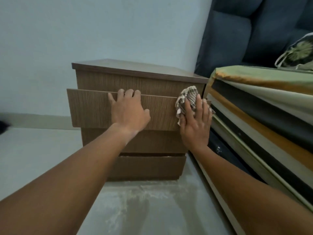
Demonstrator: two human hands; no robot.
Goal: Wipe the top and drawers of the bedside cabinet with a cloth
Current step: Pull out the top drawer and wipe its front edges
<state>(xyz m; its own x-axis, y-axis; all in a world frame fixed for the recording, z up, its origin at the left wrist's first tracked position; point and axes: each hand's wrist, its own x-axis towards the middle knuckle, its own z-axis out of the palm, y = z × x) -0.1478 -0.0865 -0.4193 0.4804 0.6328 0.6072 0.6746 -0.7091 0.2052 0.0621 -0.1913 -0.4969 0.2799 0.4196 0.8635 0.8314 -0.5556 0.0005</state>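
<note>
A brown wooden bedside cabinet (135,70) stands against the pale wall. Its top drawer (89,109) is pulled out a little, and the bottom drawer (149,167) also sticks out slightly. My left hand (128,111) hooks its fingers over the top edge of the open drawer front. My right hand (196,122) presses a checked brown and white cloth (186,97) flat against the right end of that drawer front.
A bed (264,102) with striped green, orange and black bedding sits close against the cabinet's right side. A dark blue padded headboard (237,31) rises behind it, with a patterned pillow (299,51) on the bed. A grey floor (42,150) lies to the left.
</note>
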